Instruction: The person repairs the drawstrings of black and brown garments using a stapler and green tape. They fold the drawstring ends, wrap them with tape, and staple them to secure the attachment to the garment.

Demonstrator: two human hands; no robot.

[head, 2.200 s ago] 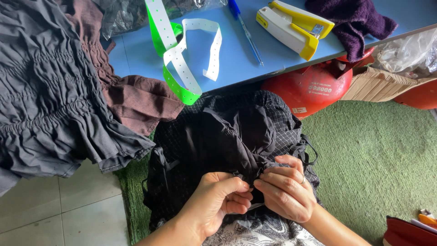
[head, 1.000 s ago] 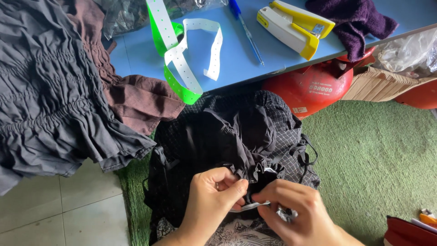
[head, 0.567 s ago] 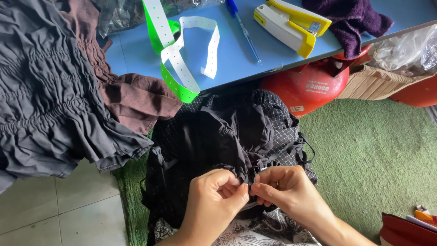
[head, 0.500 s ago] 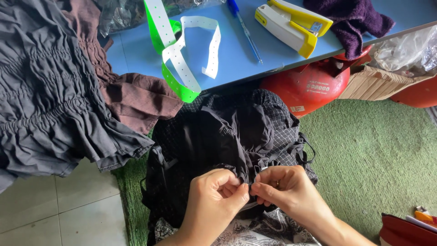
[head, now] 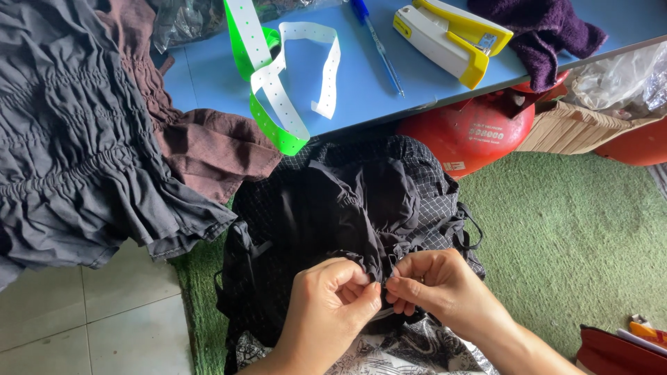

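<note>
left hand [head: 332,305] and right hand [head: 434,288], each grip pinching a gathered fold of the black garment [head: 347,208], below the blue counter [head: 361,83].

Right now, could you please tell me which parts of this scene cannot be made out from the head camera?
- Where the left hand and right hand pinch the black checked garment: their fingertips cover the spot, so any small tool is hidden.
- Red round container: the blue table hides its top.
- Grey ruched garment: cut off by the left edge.
- Purple cloth: cut off by the top edge.
</note>
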